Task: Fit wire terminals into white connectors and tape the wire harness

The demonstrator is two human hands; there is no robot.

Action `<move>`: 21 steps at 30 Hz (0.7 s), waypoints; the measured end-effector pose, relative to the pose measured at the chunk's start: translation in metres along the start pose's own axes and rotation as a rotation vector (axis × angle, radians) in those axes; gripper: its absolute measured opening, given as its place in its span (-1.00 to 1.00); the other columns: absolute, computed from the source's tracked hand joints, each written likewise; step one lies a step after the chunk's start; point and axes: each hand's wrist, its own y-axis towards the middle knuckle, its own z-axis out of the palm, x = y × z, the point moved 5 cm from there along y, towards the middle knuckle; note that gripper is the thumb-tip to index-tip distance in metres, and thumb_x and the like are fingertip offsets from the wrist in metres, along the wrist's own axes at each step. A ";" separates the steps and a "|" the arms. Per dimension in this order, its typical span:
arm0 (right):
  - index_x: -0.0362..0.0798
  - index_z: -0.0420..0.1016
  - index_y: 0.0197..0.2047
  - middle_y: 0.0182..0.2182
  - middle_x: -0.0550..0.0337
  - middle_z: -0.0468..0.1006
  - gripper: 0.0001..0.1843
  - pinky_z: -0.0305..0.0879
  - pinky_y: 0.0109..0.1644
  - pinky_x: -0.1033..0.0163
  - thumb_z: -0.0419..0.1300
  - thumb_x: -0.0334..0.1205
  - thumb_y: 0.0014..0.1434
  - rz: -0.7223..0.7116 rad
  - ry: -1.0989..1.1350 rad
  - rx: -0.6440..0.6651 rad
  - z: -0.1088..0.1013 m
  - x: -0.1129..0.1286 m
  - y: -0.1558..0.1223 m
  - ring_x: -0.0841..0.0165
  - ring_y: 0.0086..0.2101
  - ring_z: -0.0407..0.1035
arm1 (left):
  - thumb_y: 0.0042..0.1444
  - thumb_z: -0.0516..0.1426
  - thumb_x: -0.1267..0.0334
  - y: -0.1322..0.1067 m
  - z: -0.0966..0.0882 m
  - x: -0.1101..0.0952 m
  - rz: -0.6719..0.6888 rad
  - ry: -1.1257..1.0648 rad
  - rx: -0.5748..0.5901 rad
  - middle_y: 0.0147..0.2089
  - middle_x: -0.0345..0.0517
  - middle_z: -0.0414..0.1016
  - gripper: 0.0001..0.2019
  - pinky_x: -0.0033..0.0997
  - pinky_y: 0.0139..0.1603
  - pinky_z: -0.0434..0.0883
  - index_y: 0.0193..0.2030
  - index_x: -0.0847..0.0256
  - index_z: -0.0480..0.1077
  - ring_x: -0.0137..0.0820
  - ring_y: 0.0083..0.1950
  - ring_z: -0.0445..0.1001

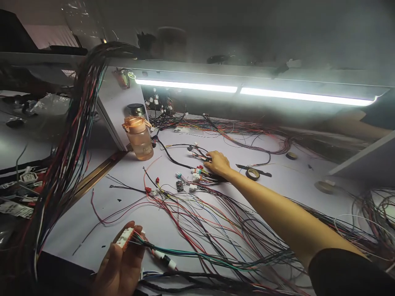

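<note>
My left hand (121, 263) is low at the front edge, its fingers closed round a white and orange connector (124, 237) with coloured wires running out of it to the right. My right hand (217, 163) reaches far across the white table (129, 213), palm down, fingers curled onto a cluster of small white connectors and wires (196, 172). Whether those fingers pinch one of them is hidden. A wide tangle of loose coloured wires (216, 230) lies between my two hands.
A clear orange-lidded bottle (139, 137) stands at the back left beside a slanted white panel. A thick hanging wire bundle (70, 156) fills the left. Tape rolls (253, 174) lie right of my right hand. A lit tube lamp (240, 89) runs above the back.
</note>
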 end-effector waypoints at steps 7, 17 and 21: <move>-0.02 0.46 -0.08 -0.16 0.09 0.57 -0.75 0.23 -0.18 0.28 0.13 -0.16 0.19 0.073 -0.005 0.056 -0.001 -0.009 0.017 0.29 -0.19 0.41 | -0.25 0.41 0.00 0.002 -0.006 0.002 -0.012 0.013 -0.016 -0.16 -0.19 0.62 -0.49 -0.57 -0.07 0.52 -0.11 0.09 0.52 -0.40 -0.18 0.58; 0.03 0.41 -0.02 -0.14 0.15 0.56 -0.62 0.23 -0.15 0.30 0.24 -0.15 0.06 -0.006 -0.019 0.060 0.001 -0.005 0.012 0.29 -0.15 0.40 | -0.24 0.41 0.01 0.002 -0.006 0.001 -0.005 0.017 -0.006 -0.15 -0.16 0.61 -0.45 -0.54 -0.06 0.53 -0.06 0.12 0.50 -0.40 -0.18 0.58; 0.02 0.47 -0.10 -0.08 0.06 0.53 -0.73 0.23 -0.09 0.22 0.15 -0.08 0.15 0.048 -0.062 0.001 0.002 0.000 0.013 0.22 -0.10 0.39 | -0.19 0.40 0.04 0.002 -0.006 0.001 0.013 0.008 0.029 -0.14 -0.12 0.60 -0.47 -0.50 -0.07 0.53 -0.05 0.15 0.49 -0.38 -0.17 0.57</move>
